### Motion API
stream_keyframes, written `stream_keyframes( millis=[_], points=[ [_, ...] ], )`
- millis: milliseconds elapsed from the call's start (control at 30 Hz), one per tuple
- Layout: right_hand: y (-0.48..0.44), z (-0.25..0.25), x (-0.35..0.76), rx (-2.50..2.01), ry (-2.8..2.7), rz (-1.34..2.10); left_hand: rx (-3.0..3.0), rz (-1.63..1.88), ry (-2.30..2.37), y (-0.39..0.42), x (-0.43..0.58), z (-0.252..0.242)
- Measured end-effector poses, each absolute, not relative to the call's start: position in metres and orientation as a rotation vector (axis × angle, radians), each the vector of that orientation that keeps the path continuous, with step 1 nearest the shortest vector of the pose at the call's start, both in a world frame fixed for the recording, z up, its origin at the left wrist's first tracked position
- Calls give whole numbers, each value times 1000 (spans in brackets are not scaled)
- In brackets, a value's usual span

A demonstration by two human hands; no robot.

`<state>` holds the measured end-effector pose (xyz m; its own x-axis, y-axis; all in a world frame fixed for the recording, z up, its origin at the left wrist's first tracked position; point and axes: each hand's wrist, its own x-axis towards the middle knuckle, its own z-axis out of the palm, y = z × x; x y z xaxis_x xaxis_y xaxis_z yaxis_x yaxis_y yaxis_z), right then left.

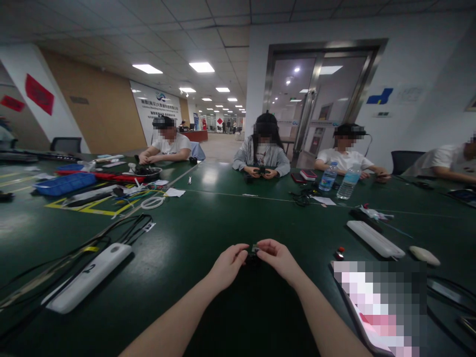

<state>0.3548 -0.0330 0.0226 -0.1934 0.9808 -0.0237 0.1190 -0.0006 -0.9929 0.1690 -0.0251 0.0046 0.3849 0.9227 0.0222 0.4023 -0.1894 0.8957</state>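
Over the dark green table point(208, 223), my left hand point(229, 265) is closed, with thumb and forefinger at a small black object point(253, 260). My right hand point(278, 259) pinches a small silvery-grey piece point(256, 248) at the top of that object. Both hands meet close in front of me. The fingers hide much of the two parts, so their exact kind and whether they are joined cannot be made out.
A white power strip point(92, 277) with black cables lies left. Right are a blurred-out phone point(362, 312), another white strip point(375, 240), a pale mouse point(424, 255) and water bottles point(348, 182). A blue tray point(65, 183) stands far left; several people sit around the table.
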Motion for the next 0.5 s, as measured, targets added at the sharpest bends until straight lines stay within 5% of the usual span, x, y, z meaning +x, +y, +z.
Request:
stream_keyframes(
  millis=[500],
  points=[
    [-26, 5, 355, -1313, -1406, 1208, 1891, 645, 1177, -20, 167, 9]
  ],
)
